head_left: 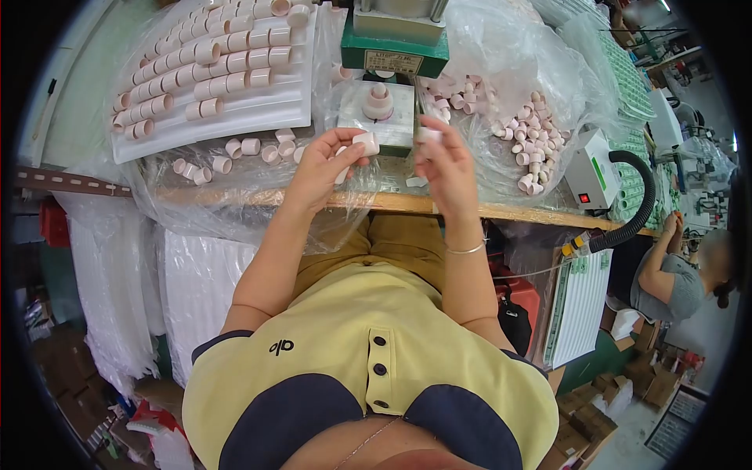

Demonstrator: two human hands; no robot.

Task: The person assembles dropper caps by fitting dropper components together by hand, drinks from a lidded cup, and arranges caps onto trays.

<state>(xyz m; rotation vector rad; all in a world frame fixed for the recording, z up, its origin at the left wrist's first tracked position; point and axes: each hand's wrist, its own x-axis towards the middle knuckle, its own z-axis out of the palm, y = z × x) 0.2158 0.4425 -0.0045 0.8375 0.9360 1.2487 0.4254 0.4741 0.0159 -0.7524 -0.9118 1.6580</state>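
Note:
My left hand is closed around a pale pink cap, pinched between thumb and fingers. A second whitish piece shows below the thumb of that hand. To the right, my right hand pinches a small whitish piece, blurred by motion, so its exact kind is unclear. Both hands are above the table's front edge, apart from each other. Just beyond them stands a press with a green block. Under it, a pink part sits upright on a white fixture block.
At the left, a white ribbed tray bears rows of pink caps, with several loose ones before it. Small pink parts lie heaped on plastic at the right. A white box with a black hose stands beyond; another person works farther right.

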